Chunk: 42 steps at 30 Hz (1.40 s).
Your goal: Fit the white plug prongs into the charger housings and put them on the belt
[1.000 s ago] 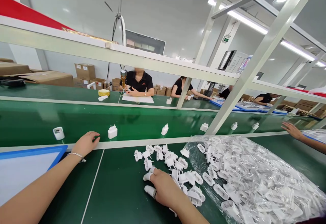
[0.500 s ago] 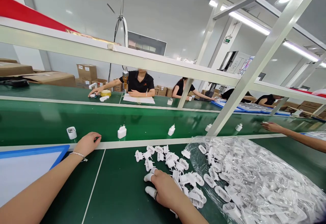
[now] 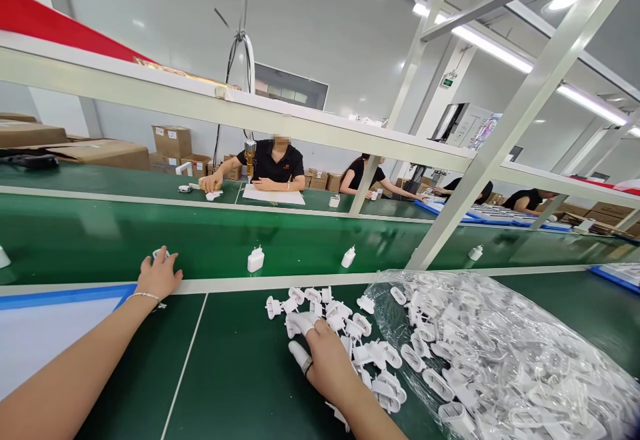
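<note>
My left hand (image 3: 160, 277) reaches over the white edge strip onto the green conveyor belt (image 3: 100, 240). Its fingers lie on a white cube-shaped charger (image 3: 161, 252), mostly hidden beneath them. My right hand (image 3: 325, 353), with white finger cots and a ring, rests in a loose pile of white plug pieces (image 3: 325, 307). Its fingertips pinch one piece (image 3: 295, 325). Two white chargers (image 3: 255, 259) stand upright on the belt ahead of my hands, to the right. A clear plastic bag of white plug pieces (image 3: 490, 353) lies beside my right hand.
A blue-framed white board (image 3: 50, 313) lies under my left forearm. Another white charger (image 3: 475, 253) rides the belt at right. A white steel rack (image 3: 500, 127) spans the belt. Several co-workers, including one person (image 3: 273, 167), sit beyond it, with cardboard boxes (image 3: 171, 141) behind them.
The chargers on the belt have moved right, and the cube charger has come under my left hand. My right hand has shifted up the pile. A hand at the right has left view.
</note>
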### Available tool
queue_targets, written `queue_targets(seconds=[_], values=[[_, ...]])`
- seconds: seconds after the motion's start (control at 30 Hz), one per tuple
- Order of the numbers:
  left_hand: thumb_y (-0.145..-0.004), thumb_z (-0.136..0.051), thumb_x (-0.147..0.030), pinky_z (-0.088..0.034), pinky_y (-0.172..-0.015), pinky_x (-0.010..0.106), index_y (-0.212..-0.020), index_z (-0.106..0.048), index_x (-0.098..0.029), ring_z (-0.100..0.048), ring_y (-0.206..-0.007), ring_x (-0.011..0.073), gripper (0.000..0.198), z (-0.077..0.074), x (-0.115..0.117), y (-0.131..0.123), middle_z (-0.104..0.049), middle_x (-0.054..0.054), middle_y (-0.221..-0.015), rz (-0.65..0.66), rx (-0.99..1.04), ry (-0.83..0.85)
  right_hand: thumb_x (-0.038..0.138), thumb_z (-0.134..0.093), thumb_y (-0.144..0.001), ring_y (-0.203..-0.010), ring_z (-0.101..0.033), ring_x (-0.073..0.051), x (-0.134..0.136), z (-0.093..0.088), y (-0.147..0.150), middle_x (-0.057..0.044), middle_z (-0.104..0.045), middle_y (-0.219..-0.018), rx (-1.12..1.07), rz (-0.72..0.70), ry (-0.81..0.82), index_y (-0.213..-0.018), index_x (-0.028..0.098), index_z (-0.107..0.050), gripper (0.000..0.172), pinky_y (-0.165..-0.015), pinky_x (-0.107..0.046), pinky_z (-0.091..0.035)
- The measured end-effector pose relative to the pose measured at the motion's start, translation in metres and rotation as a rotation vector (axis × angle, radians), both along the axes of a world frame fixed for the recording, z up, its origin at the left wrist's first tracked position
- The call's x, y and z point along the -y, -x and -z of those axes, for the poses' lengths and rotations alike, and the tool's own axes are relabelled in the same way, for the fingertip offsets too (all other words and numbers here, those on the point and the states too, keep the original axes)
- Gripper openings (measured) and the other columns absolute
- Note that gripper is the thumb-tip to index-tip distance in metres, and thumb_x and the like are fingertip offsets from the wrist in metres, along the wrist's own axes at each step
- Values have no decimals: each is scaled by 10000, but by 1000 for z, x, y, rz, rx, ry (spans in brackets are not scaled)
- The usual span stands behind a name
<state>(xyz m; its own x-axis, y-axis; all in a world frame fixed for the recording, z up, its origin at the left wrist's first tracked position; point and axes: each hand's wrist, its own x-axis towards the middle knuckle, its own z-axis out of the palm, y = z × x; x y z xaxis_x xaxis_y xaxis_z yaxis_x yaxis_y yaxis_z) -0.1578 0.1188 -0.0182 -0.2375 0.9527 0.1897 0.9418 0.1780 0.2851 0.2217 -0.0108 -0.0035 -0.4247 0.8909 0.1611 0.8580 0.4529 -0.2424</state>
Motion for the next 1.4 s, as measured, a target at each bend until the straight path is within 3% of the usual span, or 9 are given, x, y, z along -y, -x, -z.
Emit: queue_targets(seconds=[0.13, 0.3, 0.47, 0.73, 0.9, 1.07, 1.17, 1.27, 1.4], values=[[-790, -444, -148, -379, -1058, 480, -1291, -497, -48, -428, -1281, 381, 513, -2, 2, -5, -394, 249, -1407, 28, -68, 36, 147, -489, -884, -1052, -564, -297, -1, 11, 0, -138, -606, -1085, 113, 125, -67, -1072, 149, -616, 227, -968, -440, -426], [-835, -378, -130, -459, -963, 487, -1398, -386, -35, -509, -1180, 395, 572, -10, 12, -17, -458, 247, -1336, 26, -127, 30, 177, -548, -871, -973, -580, -284, -6, 11, 1, -117, -621, -1011, 161, 87, 53, -952, 170, -647, 128, -892, -394, -462], [-857, -259, -69, -475, -942, 443, -1383, -408, -19, -522, -1160, 350, 550, -16, 13, -22, -513, 240, -1261, 41, -157, 26, 169, -609, -837, -991, -576, -273, -10, 4, 0, -116, -607, -1029, 39, 124, 121, -908, 161, -648, 81, -892, -353, -449], [-896, -322, -209, -442, -940, 504, -1213, -565, -29, -441, -1190, 430, 439, -15, 7, -12, -451, 236, -1323, -11, -155, 52, 196, -646, -808, -862, -626, -233, -5, 1, 2, -77, -631, -953, -145, 99, 226, -897, 174, -625, 94, -766, -291, -468], [-836, -389, -184, -418, -1004, 439, -1201, -538, 5, -484, -1194, 376, 437, -5, -5, -11, -523, 234, -1276, 50, -116, 53, 192, -654, -797, -905, -627, -263, -5, 0, 3, -105, -640, -981, -144, 111, 232, -964, 158, -625, 172, -812, -332, -479], [-798, -436, -244, -464, -939, 453, -1195, -540, -2, -556, -1102, 386, 477, -3, -8, -12, -572, 249, -1181, 92, -54, 14, 220, -704, -756, -985, -617, -303, -1, 10, 2, -170, -592, -1157, -177, 150, 189, -1205, 141, -572, 474, -868, -390, -486], [-801, -454, -310, -435, -974, 498, -1177, -559, 10, -534, -1122, 420, 504, -3, -4, -19, -536, 273, -1190, 99, -26, -38, 228, -716, -734, -1040, -590, -326, 1, 14, 0, -157, -604, -1128, -153, 121, 134, -1098, 156, -632, 380, -912, -407, -462], [-830, -434, -369, -498, -915, 400, -1254, -517, -43, -604, -1024, 323, 541, -6, 0, -33, -487, 226, -1248, 131, 15, -92, 184, -702, -731, -906, -625, -272, -3, 10, -1, -98, -637, -977, -207, 84, 221, -955, 173, -644, 232, -828, -356, -489], [-831, -451, -486, -534, -769, 306, -1161, -596, -151, -628, -809, 209, 492, -29, 12, -61, -534, 134, -1188, 297, 201, -183, 147, -730, -708, -812, -629, -214, -12, 7, -3, -40, -632, -894, -439, 72, 304, -1014, 201, -640, 324, -759, -290, -500]])
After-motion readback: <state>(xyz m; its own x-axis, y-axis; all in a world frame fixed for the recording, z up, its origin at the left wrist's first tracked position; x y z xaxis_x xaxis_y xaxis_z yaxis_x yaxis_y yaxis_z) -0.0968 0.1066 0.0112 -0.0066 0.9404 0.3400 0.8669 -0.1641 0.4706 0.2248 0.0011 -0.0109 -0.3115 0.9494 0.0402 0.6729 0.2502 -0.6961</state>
